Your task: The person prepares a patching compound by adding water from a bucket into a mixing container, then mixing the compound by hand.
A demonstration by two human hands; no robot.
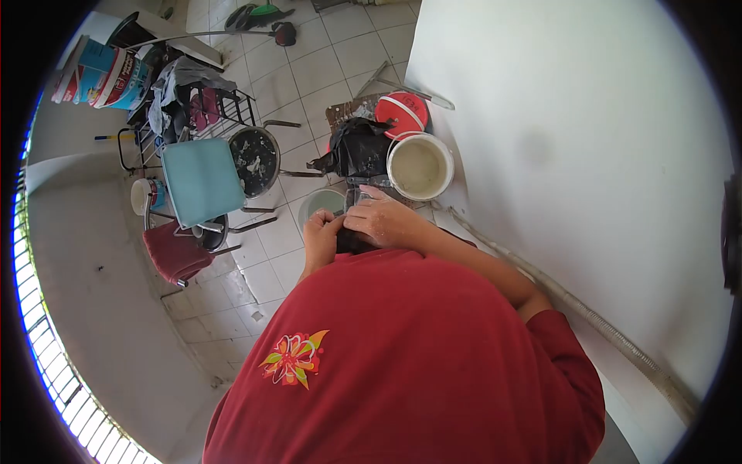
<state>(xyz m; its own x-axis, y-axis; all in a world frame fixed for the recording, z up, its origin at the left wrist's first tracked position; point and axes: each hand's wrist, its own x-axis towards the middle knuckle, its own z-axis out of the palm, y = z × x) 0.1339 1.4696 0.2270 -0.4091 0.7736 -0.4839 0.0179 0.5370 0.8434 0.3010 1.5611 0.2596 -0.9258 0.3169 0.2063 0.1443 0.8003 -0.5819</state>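
Note:
My left hand (318, 230) is closed, its fingertips pinched together close to my right hand. White powdery smears mark my right hand (377, 219), whose fingers are bent around a small greyish piece (357, 198); I cannot tell what kind of thing it is. Both hands meet in front of my red shirt, over a pale greenish bucket (312, 204) on the floor. Just beyond my right hand stands a white bucket (420, 167) with a cloudy whitish content. A black plastic bag (362, 147) lies beside it, with a red lid (402, 114) behind.
To the left are a light-blue chair (202, 182), a red seat (176, 251) and a round black stool (254, 162). Paint buckets (120, 77) sit on a rack farther left. A white wall (572, 147) rises on the right, with a pipe (595, 329) along its foot.

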